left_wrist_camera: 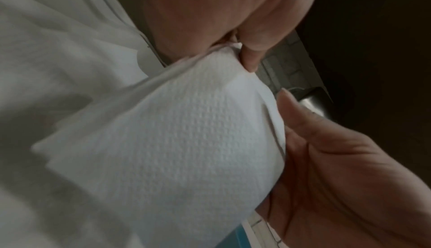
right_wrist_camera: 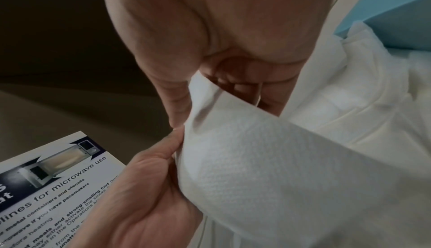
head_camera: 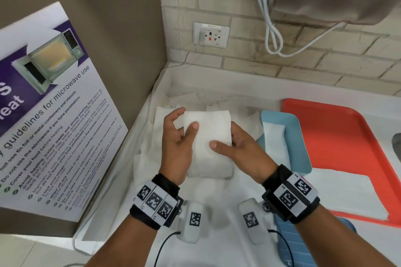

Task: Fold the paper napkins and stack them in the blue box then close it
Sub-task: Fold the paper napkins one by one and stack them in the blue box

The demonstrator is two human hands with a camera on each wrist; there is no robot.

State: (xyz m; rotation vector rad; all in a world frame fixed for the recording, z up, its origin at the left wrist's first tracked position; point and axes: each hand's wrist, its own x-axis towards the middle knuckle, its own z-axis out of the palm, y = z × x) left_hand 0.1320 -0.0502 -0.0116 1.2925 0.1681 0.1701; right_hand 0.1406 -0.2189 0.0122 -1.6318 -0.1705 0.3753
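From the head view, we hold a white embossed paper napkin (head_camera: 207, 134) folded between our left hand (head_camera: 176, 147) and right hand (head_camera: 240, 154), both pinching its side edges to square the fold; the open pale blue plastic box (head_camera: 301, 136) waits at three o'clock on the white tabletop (head_camera: 217, 234). The left wrist view shows thumb and fingers (left_wrist_camera: 253, 56) clamping the layers. The right wrist view shows the same pinch at nine o'clock.

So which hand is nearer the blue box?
Right. The right hand holds the napkin just beside the blue box; the left hand grips its far side.
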